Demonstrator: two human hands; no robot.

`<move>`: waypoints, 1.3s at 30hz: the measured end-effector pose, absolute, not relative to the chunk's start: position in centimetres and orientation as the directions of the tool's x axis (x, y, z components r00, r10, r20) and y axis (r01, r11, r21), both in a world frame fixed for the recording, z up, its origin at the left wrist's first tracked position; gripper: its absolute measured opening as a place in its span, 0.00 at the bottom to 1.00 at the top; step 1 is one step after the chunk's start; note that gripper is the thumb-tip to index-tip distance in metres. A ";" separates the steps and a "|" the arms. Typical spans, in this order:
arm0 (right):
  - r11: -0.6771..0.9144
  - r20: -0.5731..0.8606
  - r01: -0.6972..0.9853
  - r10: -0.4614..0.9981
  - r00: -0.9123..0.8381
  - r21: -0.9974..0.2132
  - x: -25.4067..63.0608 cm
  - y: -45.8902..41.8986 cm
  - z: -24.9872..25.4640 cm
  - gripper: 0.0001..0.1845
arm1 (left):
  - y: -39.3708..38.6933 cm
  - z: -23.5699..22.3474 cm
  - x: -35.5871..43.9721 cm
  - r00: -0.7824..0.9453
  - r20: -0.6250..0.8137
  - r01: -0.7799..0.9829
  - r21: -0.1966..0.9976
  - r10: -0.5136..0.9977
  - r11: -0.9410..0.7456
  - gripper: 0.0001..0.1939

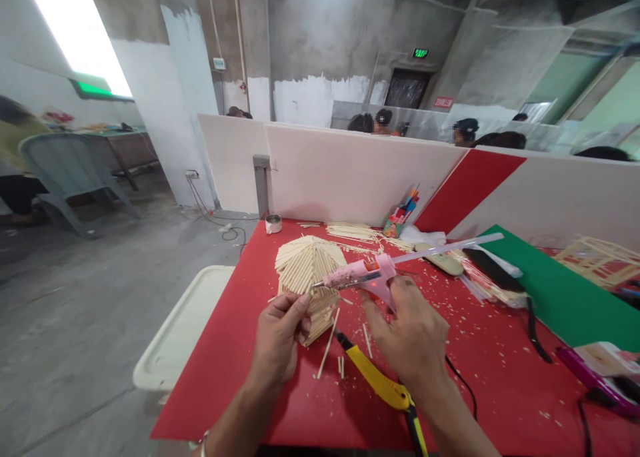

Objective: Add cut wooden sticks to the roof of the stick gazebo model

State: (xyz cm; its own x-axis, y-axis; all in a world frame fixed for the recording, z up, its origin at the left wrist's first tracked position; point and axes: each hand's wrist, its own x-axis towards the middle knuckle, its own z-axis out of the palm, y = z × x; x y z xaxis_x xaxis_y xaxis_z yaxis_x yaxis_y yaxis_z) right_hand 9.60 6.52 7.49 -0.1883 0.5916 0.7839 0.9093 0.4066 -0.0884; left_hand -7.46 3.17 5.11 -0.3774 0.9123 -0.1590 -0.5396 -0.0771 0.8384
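My right hand (413, 327) is wrapped around the handle of a pink hot glue gun (350, 275), with a long clear glue stick (450, 247) jutting from its back. The gun's metal nozzle points left, close to the fingertips of my left hand (280, 330). Those fingers are pinched together; whatever lies between them is too small to make out. Just behind the nozzle stands a little house model (300, 267) built of thin wooden sticks, with a sloped, many-sided roof. My left hand partly covers its lower front.
A yellow-and-black cutter (375, 375) lies before the model, beside loose sticks (329, 344). Farther back are a tin (273, 224), a stick pile (353, 232) and a pen cup (394, 226). A green board (575, 284) and white partition (345, 177) border the red table (230, 370).
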 end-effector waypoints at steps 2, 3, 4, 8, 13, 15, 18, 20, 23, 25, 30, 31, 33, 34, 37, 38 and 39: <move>0.403 0.771 0.909 0.612 -0.179 -0.109 9.4 6.4 7.2 0.13 | 3.2 5.1 -7.5 -0.380 -0.165 -0.546 0.834 0.910 -0.076 0.18; 0.403 0.770 0.908 0.614 -0.175 -0.115 9.4 6.4 7.1 0.13 | 3.2 5.1 -7.5 -0.383 -0.167 -0.550 0.832 0.909 -0.078 0.18; 0.403 0.770 0.908 0.614 -0.173 -0.117 9.3 6.3 7.0 0.14 | 3.2 5.1 -7.5 -0.386 -0.170 -0.554 0.828 0.907 -0.081 0.18; 0.391 0.759 0.911 0.630 -0.164 -0.128 9.0 6.3 6.9 0.15 | 3.2 5.2 -7.6 -0.395 -0.177 -0.578 0.811 0.902 -0.094 0.17; 0.391 0.782 0.911 0.605 -0.147 -0.131 8.7 6.5 6.8 0.15 | 3.2 5.1 -7.6 -0.406 -0.183 -0.597 0.795 0.895 -0.108 0.17; 0.389 0.796 0.912 0.589 -0.140 -0.127 8.6 6.6 6.6 0.17 | 3.2 5.0 -7.6 -0.407 -0.183 -0.607 0.786 0.895 -0.116 0.17; 0.385 0.801 0.914 0.583 -0.136 -0.125 8.6 6.7 6.4 0.17 | 3.1 5.0 -7.6 -0.396 -0.182 -0.623 0.773 0.900 -0.118 0.16; 0.387 0.802 0.914 0.582 -0.137 -0.125 8.6 6.7 6.4 0.17 | 3.1 5.1 -7.5 -0.385 -0.188 -0.637 0.763 0.903 -0.113 0.15; 0.388 0.801 0.912 0.585 -0.132 -0.133 8.7 6.6 6.4 0.17 | 3.0 5.3 -7.5 -0.378 -0.218 -0.666 0.739 0.900 -0.100 0.14; 0.384 0.797 0.913 0.591 -0.127 -0.139 8.7 6.6 6.4 0.17 | 3.0 5.4 -7.5 -0.373 -0.236 -0.684 0.723 0.897 -0.094 0.14; 0.386 0.799 0.912 0.587 -0.128 -0.137 8.7 6.6 6.4 0.18 | 2.9 5.3 -7.6 -0.364 -0.229 -0.683 0.725 0.903 -0.091 0.14; 0.387 0.799 0.912 0.587 -0.128 -0.138 8.7 6.6 6.4 0.18 | 2.9 5.2 -7.6 -0.365 -0.228 -0.680 0.728 0.903 -0.091 0.15; 0.386 0.800 0.911 0.587 -0.122 -0.144 8.7 6.6 6.5 0.18 | 3.0 5.1 -7.6 -0.366 -0.219 -0.670 0.737 0.904 -0.093 0.15; 0.383 0.802 0.912 0.587 -0.117 -0.148 8.7 6.5 6.5 0.18 | 3.0 5.1 -7.5 -0.366 -0.213 -0.664 0.742 0.906 -0.093 0.15; 0.376 0.802 0.914 0.587 -0.106 -0.154 8.7 6.5 6.6 0.18 | 3.1 5.1 -7.5 -0.359 -0.207 -0.659 0.747 0.910 -0.091 0.15; 0.373 0.802 0.915 0.588 -0.104 -0.155 8.7 6.5 6.5 0.18 | 3.1 5.1 -7.5 -0.358 -0.213 -0.663 0.744 0.909 -0.087 0.15; 0.371 0.801 0.915 0.590 -0.102 -0.156 8.7 6.5 6.5 0.18 | 3.1 5.2 -7.5 -0.358 -0.219 -0.668 0.739 0.908 -0.085 0.15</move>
State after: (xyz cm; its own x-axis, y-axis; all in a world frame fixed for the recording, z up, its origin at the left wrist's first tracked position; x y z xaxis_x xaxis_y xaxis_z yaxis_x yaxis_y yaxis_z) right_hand 8.68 6.48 6.52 -0.1024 0.5900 0.8009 0.9153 0.3712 -0.1564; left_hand -7.46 3.10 5.18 -0.3576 0.9079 -0.2187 -0.6681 -0.0850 0.7392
